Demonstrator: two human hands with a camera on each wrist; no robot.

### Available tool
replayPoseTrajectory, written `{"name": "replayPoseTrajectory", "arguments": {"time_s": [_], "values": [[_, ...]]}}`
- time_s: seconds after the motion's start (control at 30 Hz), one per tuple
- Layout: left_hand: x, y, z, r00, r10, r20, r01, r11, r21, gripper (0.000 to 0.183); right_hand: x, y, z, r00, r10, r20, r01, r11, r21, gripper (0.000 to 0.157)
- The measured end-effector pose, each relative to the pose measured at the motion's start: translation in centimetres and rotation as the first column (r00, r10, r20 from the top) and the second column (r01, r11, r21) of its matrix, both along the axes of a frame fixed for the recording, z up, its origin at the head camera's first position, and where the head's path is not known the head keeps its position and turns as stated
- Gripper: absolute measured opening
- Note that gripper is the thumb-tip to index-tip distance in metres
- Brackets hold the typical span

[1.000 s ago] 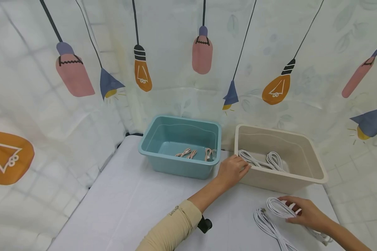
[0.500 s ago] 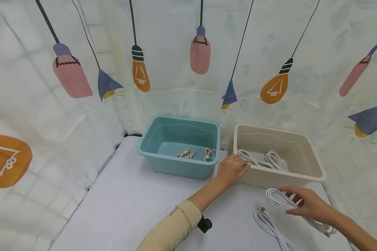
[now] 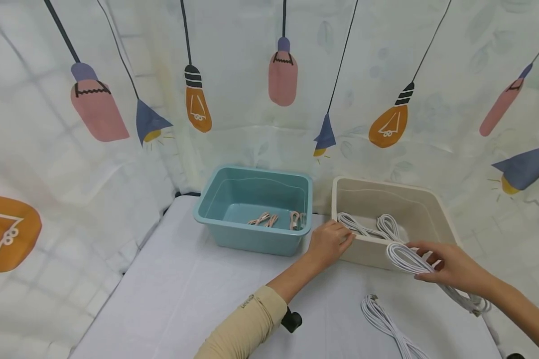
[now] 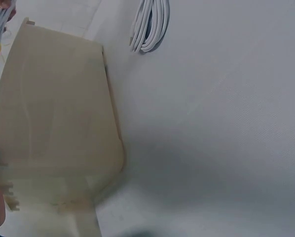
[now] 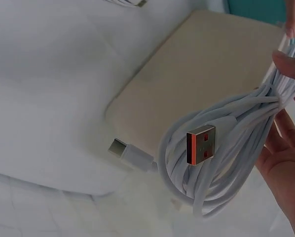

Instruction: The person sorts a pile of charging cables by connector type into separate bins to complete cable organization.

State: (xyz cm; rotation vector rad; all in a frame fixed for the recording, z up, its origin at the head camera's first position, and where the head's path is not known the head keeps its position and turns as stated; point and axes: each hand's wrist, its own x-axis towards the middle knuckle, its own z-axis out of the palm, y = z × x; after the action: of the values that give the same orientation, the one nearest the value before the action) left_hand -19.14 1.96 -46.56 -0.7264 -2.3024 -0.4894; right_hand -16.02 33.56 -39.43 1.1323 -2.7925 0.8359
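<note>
My right hand (image 3: 449, 267) holds a coiled white USB cable (image 3: 408, 260) by its middle, overlapping the front of a beige plastic bin (image 3: 363, 253). In the right wrist view the cable's USB-A plug (image 5: 202, 145) and a smaller metal plug (image 5: 118, 147) hang from the near end of the coil. At the bin's left front corner, my left hand (image 3: 330, 242) grips the rim with curled fingers. Several white coiled cables (image 3: 388, 228) lie inside this bin. Another white coiled cable (image 3: 381, 321) rests on the table in front of it.
Left of the beige bin stands a blue bin (image 3: 251, 240) with several pink coiled cables (image 3: 262, 218) in it. A black object (image 3: 292, 320) shows beside the left sleeve. Behind both bins hangs a curtain (image 3: 242, 144) printed with lamps.
My right hand has lifted the coiled cable up from near the table and forward to the beige bin's front. The left hand has stayed on the rim.
</note>
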Motion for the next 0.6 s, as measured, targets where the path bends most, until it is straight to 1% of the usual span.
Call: {"name": "replayPoseTrajectory", "arguments": {"time_s": [0.13,0.23,0.47,0.6], "values": [[0.0,0.0,0.1,1.0,0.006,0.0,-0.006,1.0,-0.011,0.011,-0.9,-0.2,1.4,0.999,-0.008,-0.036,0.009,1.0,0.013,0.068],[0.1,-0.1,0.2,1.0,0.009,-0.006,-0.01,1.0,-0.016,0.01,-1.7,-0.4,2.4,0.999,-0.019,-0.045,0.021,0.999,0.028,0.067],[0.1,-0.1,0.3,1.0,0.003,-0.017,-0.003,1.0,0.001,0.009,-3.9,-0.8,4.7,0.996,-0.019,-0.087,0.024,0.998,0.058,0.067],[0.1,-0.1,0.3,1.0,-0.003,-0.017,0.003,1.0,0.003,0.009,-5.0,-1.4,5.8,0.995,-0.032,-0.094,0.039,0.997,0.073,0.065]]}}
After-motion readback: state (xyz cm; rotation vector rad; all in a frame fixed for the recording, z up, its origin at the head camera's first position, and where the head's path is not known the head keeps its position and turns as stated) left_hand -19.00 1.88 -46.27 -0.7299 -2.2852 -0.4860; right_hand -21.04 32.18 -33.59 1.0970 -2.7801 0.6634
